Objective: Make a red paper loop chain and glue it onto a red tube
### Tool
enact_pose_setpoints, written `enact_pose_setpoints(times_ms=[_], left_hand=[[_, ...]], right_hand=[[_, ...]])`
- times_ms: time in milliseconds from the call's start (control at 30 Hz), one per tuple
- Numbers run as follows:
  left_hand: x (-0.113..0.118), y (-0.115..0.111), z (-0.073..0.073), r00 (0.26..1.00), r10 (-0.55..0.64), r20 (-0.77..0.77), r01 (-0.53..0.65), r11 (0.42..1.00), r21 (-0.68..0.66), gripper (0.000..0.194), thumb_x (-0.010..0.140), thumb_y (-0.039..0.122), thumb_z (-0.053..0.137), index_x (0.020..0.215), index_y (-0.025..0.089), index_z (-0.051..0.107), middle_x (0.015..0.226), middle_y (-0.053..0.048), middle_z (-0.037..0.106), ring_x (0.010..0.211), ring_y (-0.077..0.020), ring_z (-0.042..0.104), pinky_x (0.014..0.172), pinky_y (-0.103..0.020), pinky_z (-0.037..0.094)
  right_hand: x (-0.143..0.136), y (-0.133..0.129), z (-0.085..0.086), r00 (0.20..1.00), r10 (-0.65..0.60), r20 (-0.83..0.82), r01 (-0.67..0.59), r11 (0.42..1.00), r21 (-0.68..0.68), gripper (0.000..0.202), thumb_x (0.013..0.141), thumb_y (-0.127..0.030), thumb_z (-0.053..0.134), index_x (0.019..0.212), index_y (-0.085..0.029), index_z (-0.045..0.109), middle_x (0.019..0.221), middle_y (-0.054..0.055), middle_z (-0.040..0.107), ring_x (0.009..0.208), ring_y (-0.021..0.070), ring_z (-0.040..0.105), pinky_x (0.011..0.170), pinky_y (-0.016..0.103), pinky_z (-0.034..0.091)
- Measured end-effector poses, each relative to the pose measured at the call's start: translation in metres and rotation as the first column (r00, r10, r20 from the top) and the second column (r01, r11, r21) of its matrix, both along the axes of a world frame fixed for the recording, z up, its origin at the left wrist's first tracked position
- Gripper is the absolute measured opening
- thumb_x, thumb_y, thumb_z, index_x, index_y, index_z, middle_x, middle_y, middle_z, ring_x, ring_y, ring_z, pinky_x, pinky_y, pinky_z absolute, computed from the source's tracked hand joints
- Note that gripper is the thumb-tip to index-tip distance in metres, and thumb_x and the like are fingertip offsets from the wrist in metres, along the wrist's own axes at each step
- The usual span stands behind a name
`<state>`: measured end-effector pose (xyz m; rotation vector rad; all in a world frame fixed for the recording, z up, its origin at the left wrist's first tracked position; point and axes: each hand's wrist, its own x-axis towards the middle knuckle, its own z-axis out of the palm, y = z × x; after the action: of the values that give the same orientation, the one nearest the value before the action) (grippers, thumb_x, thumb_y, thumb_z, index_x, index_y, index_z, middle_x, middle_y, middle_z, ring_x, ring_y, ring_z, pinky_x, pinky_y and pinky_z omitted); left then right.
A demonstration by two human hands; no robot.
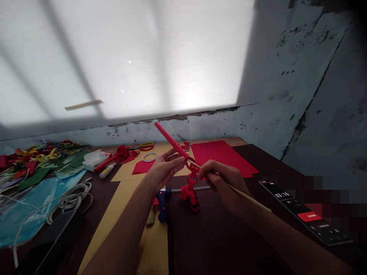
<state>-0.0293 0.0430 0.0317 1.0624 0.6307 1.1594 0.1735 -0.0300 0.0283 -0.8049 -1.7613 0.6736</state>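
Note:
A slim red paper tube (171, 140) slants up and to the left, with its lower part between the thumb and fingers of my left hand (166, 168). My right hand (223, 181) is closed round a thin wooden stick (250, 198). The front end of the stick meets the tube's lower end; how far it goes inside is hidden. From that same end hangs a curled, looped strip of red paper (192, 189). Below my left hand lies a blue glue gun (163, 205) with a clear glue stick (203, 188) behind it.
Red paper sheets (223, 156) and tan paper (106, 217) cover parts of the dark table. A phone (304, 214) lies at right. Scissors (146, 146), a ring (149, 157), a glue bottle (107, 170), a red paper flower (123, 152), white cable (67, 198) and coloured scraps (34, 160) lie leftward.

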Motion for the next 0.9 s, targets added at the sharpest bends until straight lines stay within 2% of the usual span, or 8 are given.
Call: enact_pose_setpoints(times_ms=[200,400,567,733,900], left_hand=[[0.005,-0.006,0.002,0.998,0.049,-0.044,-0.045,0.995,0.092,0.027,0.070,0.013,0.082,0.094,0.015,0.071,0.088,-0.004,0.073,0.080,-0.0112,0.067,0.072,-0.018,0.052],[0.009,-0.008,0.000,0.998,0.068,-0.015,-0.064,0.982,0.179,0.021,0.072,0.014,0.081,0.091,0.015,0.072,0.088,-0.005,0.074,0.084,-0.0127,0.067,0.080,-0.021,0.052],[0.011,-0.010,0.000,0.998,0.059,0.023,-0.062,0.982,0.180,0.019,0.073,0.015,0.082,0.089,0.015,0.072,0.084,-0.004,0.073,0.080,-0.0111,0.067,0.077,-0.020,0.052],[0.013,-0.013,0.002,0.995,0.078,0.056,-0.085,0.986,0.144,0.036,0.072,0.014,0.082,0.105,0.020,0.071,0.080,0.000,0.072,0.076,-0.0091,0.067,0.076,-0.019,0.053],[0.013,-0.016,0.004,0.995,0.079,0.054,-0.084,0.993,0.087,0.023,0.070,0.015,0.083,0.091,0.015,0.073,0.081,-0.003,0.072,0.078,-0.0104,0.068,0.077,-0.019,0.055]], right_hand=[[0.000,-0.001,0.000,0.976,0.072,-0.207,-0.095,0.990,-0.106,0.027,0.091,-0.017,0.040,0.079,-0.019,0.063,0.070,-0.001,0.057,0.055,0.0111,0.043,0.054,0.026,0.035],[0.000,-0.002,0.002,0.940,0.108,-0.323,-0.152,0.982,-0.113,0.028,0.090,-0.014,0.041,0.077,-0.019,0.065,0.074,0.002,0.062,0.054,0.0110,0.045,0.051,0.026,0.035],[-0.002,0.002,0.000,0.880,0.139,-0.454,-0.220,0.967,-0.130,0.027,0.088,-0.014,0.041,0.076,-0.018,0.064,0.075,0.002,0.063,0.052,0.0113,0.046,0.047,0.026,0.035],[-0.003,0.007,-0.002,0.796,0.140,-0.588,-0.305,0.933,-0.191,0.026,0.086,-0.015,0.042,0.076,-0.018,0.065,0.072,0.003,0.062,0.051,0.0117,0.047,0.043,0.025,0.033],[-0.003,0.007,0.001,0.746,0.104,-0.658,-0.349,0.902,-0.253,0.024,0.084,-0.017,0.044,0.073,-0.018,0.065,0.066,0.003,0.059,0.050,0.0120,0.047,0.041,0.023,0.033]])
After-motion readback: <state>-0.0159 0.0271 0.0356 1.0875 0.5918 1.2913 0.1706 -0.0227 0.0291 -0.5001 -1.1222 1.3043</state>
